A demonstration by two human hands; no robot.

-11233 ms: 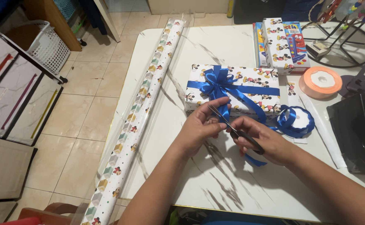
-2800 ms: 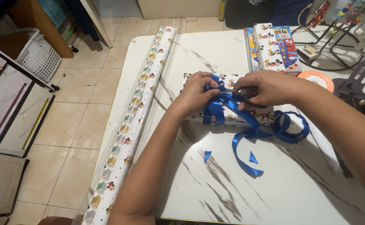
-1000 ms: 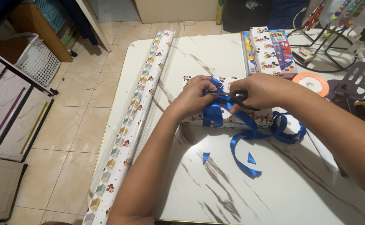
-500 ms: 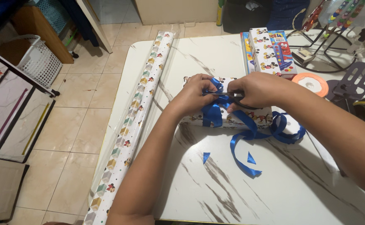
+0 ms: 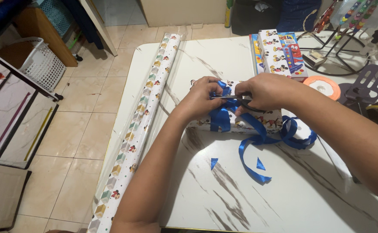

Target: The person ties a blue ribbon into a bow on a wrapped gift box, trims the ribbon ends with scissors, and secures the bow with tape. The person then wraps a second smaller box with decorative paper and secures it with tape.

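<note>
On the white marble-patterned desk (image 5: 223,190), the cartoon-print wrapped gift box (image 5: 271,121) is lying under both forearms. The left hand (image 5: 200,99) is pinching the blue satin ribbon bow (image 5: 220,115); the right hand (image 5: 264,91) is gripping black-handled scissors (image 5: 236,99), blades at the bow. Nothing is shifting since half a second ago.

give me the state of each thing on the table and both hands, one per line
gift box: wrapped, lying flat, tied with ribbon
blue ribbon bow: on the box, loops pinched
scissors: at the bow, mostly hidden
left hand: gripping the bow
right hand: closed on the scissors
wrapping paper roll: rolled, in clear sleeve
ribbon scraps: cut, loose on table
orange ribbon spool: lying flat
</note>
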